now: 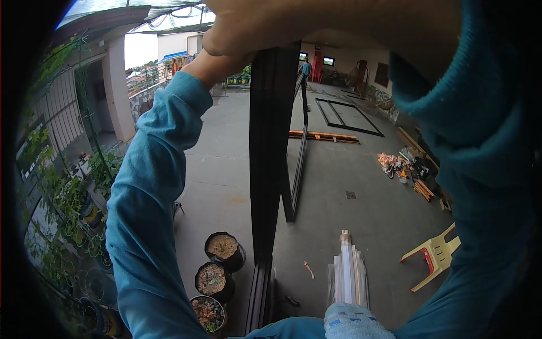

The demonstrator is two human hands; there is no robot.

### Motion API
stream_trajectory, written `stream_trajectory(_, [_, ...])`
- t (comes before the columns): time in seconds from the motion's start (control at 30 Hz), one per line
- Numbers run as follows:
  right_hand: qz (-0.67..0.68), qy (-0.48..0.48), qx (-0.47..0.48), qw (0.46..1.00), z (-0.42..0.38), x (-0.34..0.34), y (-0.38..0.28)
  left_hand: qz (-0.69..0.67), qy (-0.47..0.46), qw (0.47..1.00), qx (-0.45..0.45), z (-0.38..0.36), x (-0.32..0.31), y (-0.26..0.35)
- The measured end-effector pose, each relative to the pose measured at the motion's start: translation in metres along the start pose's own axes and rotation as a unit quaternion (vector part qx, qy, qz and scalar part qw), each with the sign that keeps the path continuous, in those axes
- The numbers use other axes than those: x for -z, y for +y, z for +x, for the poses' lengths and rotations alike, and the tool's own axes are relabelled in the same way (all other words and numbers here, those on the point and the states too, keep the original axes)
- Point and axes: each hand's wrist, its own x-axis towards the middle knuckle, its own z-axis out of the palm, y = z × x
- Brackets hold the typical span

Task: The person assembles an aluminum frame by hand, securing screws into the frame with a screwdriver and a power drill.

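Both my arms, in blue sleeves, are raised to the top edge of the view. My right hand (pixel 243 28) crosses close to the camera, over the top of a tall black post (pixel 268 141). Just below and behind it is my left hand (pixel 217 66), mostly covered by the right. The fingers of both hands are hidden or cut off, so what they grip does not show. Down the middle of the view the post runs upright, meeting a black grooved track (pixel 259 294) near the floor. A black-framed panel (pixel 296 164) stands just beyond it.
Several potted plants (pixel 224 248) stand left of the track. Wrapped white strips (pixel 349 271) lie right of it, near a yellow chair (pixel 435 254). Farther off are a black frame (pixel 347 117), orange-brown bars (pixel 327 137), a debris pile (pixel 403 166) and a person (pixel 306 68).
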Motion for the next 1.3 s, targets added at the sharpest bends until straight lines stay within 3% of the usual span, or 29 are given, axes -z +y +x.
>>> stream_trajectory(0.37, [0.011, -0.041, 0.084, 0.996, 0.046, -0.018, -0.020, 0.032, 0.071, 0.996, -0.032, -0.015, -0.005, 0.004])
stream_trajectory(0.6, [0.015, -0.026, 0.061, 0.998, 0.037, -0.025, -0.013, 0.076, 0.107, 0.989, -0.075, -0.017, -0.009, -0.008])
stream_trajectory(0.73, [0.006, 0.018, -0.048, 0.999, 0.026, -0.020, -0.009, 0.104, 0.119, 0.982, -0.099, -0.009, -0.004, -0.007])
stream_trajectory(0.8, [-0.010, 0.028, -0.108, 0.994, 0.024, -0.022, -0.010, 0.079, 0.078, 0.992, -0.065, -0.010, 0.010, 0.004])
stream_trajectory(0.9, [0.030, 0.099, -0.091, 0.990, 0.017, -0.033, 0.000, 0.096, 0.065, 0.990, -0.086, -0.007, 0.015, 0.016])
stream_trajectory(0.97, [0.078, 0.167, -0.148, 0.972, -0.001, -0.056, 0.028, -0.058, 0.014, 0.998, 0.009, -0.001, 0.021, 0.022])
stream_trajectory(1.03, [0.130, 0.214, -0.244, 0.937, -0.026, -0.094, 0.062, -0.044, 0.052, 0.996, -0.057, -0.001, 0.020, 0.023])
stream_trajectory(1.1, [0.162, 0.210, -0.336, 0.904, -0.050, -0.146, 0.090, -0.054, 0.047, 0.997, -0.037, -0.002, 0.021, 0.026])
stream_trajectory(1.2, [0.181, 0.197, -0.383, 0.884, -0.066, -0.216, 0.095, -0.049, 0.079, 0.993, -0.069, 0.001, 0.017, 0.020])
stream_trajectory(1.3, [0.227, 0.155, -0.426, 0.862, -0.065, -0.224, 0.087, -0.067, 0.116, 0.986, -0.099, 0.004, 0.009, 0.015])
